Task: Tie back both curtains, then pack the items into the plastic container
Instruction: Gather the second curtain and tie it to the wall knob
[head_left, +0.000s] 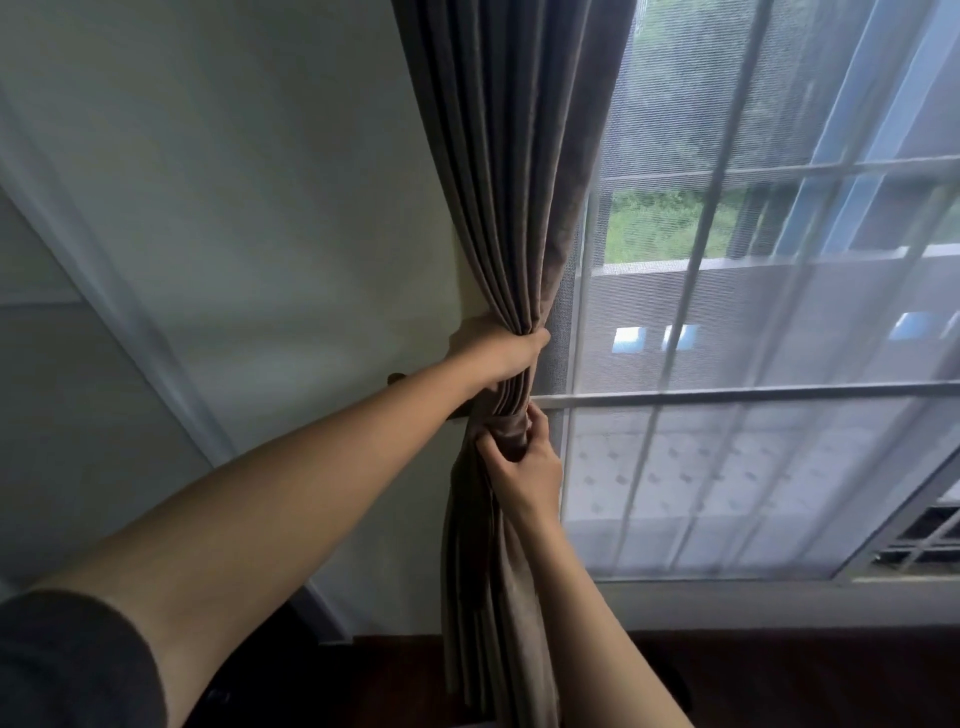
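Nearest the camera, a dark sleeve (67, 665) leads up the left forearm, and both arms reach toward the curtain (509, 182), which hangs gathered against the wall (260, 208) at the window's left edge. The right hand (527, 465) sits lower, its fingers curled round and pinching what looks like a matching tieback band (506, 428) wrapped about the bundle. Just above it the left hand (496, 351) is clenched round the pleats, squeezing them into one column. To do this step well, the upper grip should hold the folds compact while the lower hand draws the band snug and level, then leads its end to the dark hook (397, 378) just beside it, partly hidden by the forearm. Beyond, a sheer (779, 467) veils the window. The plastic container is not in view.
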